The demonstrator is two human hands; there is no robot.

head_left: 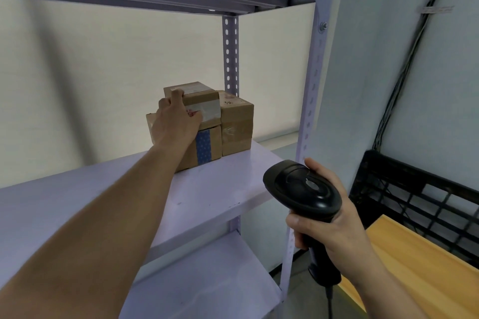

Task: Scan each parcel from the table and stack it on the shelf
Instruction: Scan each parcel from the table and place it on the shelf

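**A:** Grip first: what is the left hand [176, 121] doing?

**B:** Its fingers curl over the top edge of a small brown cardboard parcel with clear tape [202, 101], thumb against the front face. It is clamped on that box at the centre of the frame.

**A:** Where does that parcel sit?

**B:** On top of a brown cardboard box with a blue dotted tape strip [210, 147], touching a taller brown cardboard box sealed with brown tape [237, 124] to its right. All three stand on the lilac metal shelf board [207, 189], near the perforated lilac upright post [230, 54] at the back.

**A:** And the right hand [334, 230]?

**B:** Lower right of the frame, wrapped tight round the handle of a black plastic handheld barcode scanner [303, 189], well apart from the parcels.

**A:** Around that?

**B:** A black plastic lattice crate [414, 197] stands at the right edge. Just beside it, a light wooden table top [414, 267] fills the lower right corner. Black cables [404, 72] run down the pale wall, upper right.
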